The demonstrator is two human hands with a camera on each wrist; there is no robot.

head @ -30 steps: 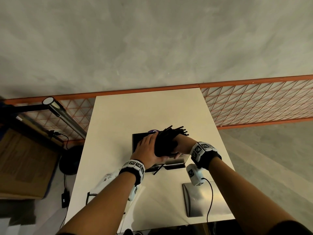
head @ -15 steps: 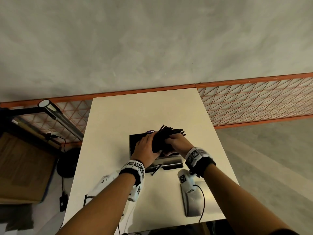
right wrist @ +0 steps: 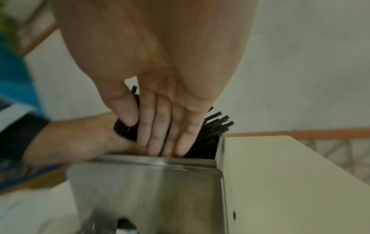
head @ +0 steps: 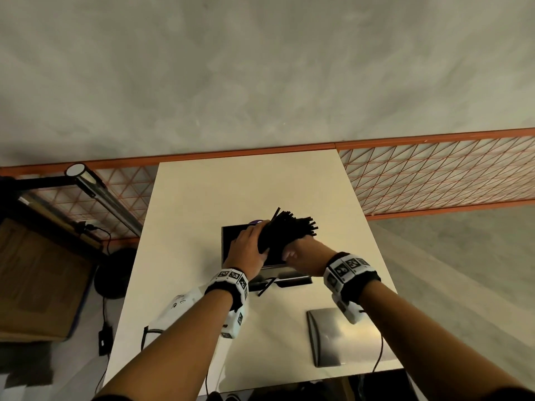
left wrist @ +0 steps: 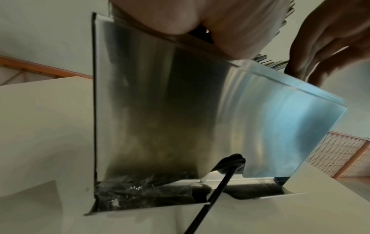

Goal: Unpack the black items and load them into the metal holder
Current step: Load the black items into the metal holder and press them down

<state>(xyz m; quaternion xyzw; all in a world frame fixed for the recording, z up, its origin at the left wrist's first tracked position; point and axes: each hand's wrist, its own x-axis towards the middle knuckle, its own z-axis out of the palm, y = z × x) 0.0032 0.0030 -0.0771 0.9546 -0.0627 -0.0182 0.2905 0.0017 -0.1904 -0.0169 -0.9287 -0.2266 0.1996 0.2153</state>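
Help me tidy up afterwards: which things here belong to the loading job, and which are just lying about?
Job: black straws, loose straw, metal holder, left hand, right hand.
Lying about: lamp, cardboard box.

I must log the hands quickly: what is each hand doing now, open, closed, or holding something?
Left hand: closed around the bundle of black straws.
Right hand: closed on the same bundle, over the metal holder.

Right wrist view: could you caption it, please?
Right hand and left hand hold black sticks in the open metal holder.
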